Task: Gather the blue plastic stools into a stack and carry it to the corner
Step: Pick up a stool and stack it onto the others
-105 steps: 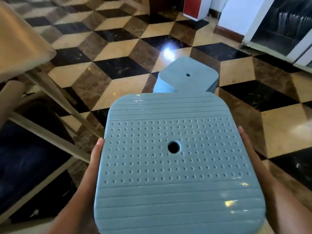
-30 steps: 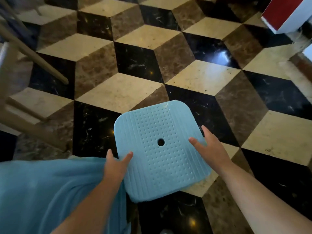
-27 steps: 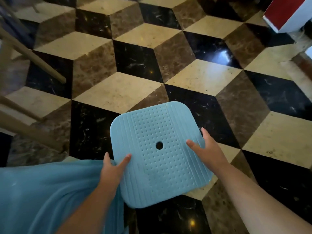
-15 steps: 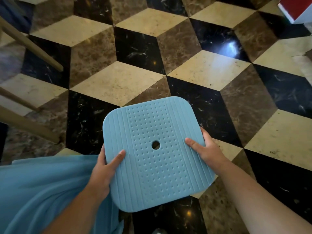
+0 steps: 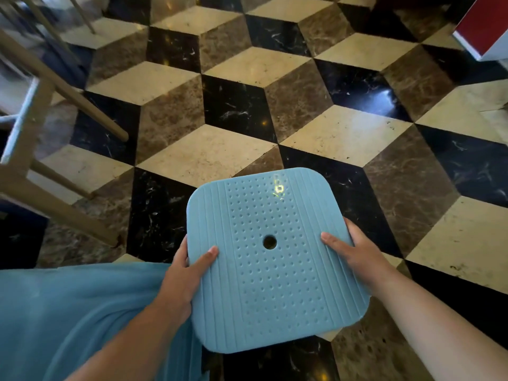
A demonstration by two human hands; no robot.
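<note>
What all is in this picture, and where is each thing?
stool: only one blue seat top shows, with a round centre hole; held between both hands, lower centre. Whether more are stacked under it cannot be told.
floor: one, black, brown and cream marble in a cube pattern; fills the view.
furniture legs: several, pale wood; left edge and top left.
box: one, red with white edge; top right corner, cut off.
cloth: one, light blue; bottom left, under the left arm.
left hand: one; grips the stool's left edge, thumb on top.
right hand: one; grips the stool's right edge, thumb on top.
</note>
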